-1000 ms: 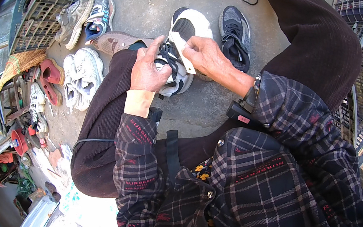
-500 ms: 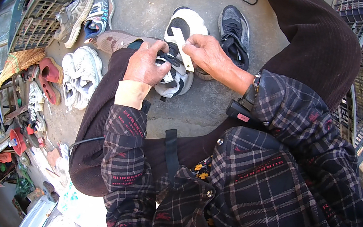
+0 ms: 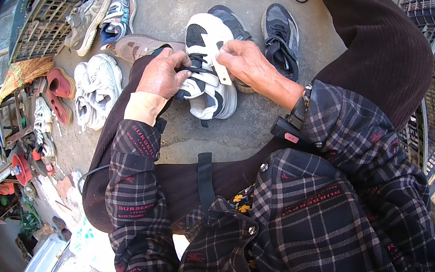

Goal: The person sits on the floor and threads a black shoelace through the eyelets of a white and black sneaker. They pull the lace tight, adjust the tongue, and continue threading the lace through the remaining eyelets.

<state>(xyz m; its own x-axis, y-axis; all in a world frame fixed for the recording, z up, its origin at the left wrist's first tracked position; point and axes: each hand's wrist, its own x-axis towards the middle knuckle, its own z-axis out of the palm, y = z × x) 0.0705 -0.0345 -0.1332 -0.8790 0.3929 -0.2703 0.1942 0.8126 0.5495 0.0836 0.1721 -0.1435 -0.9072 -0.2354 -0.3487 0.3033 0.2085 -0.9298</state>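
A white sneaker with black mesh panels [image 3: 202, 41] lies between my hands, toe pointing away, its opening towards me. My left hand [image 3: 162, 74] is closed at the shoe's left side, thumb and forefinger pinching a black shoelace [image 3: 200, 70] that runs across the tongue. Over the shoe's right side, my right hand [image 3: 242, 61] pinches a flat white strip [image 3: 223, 74] with a small hole near its end. The strip's lower end rests over the lacing area; its upper part is hidden by my fingers.
Dark grey sneakers [image 3: 280, 35] stand just beyond and to the right. White sneakers [image 3: 98, 90], a brownish shoe [image 3: 135, 47] and red shoes [image 3: 59, 93] lie leftward. Black plastic crates [image 3: 62, 6] and a straw broom [image 3: 15, 77] line the left; more crates are at right.
The white sneaker has turned and shifted, uncovering a dark shoe behind it. My left hand has moved left and slightly down, drawing the lace out straighter. The strip has tilted in my right hand.
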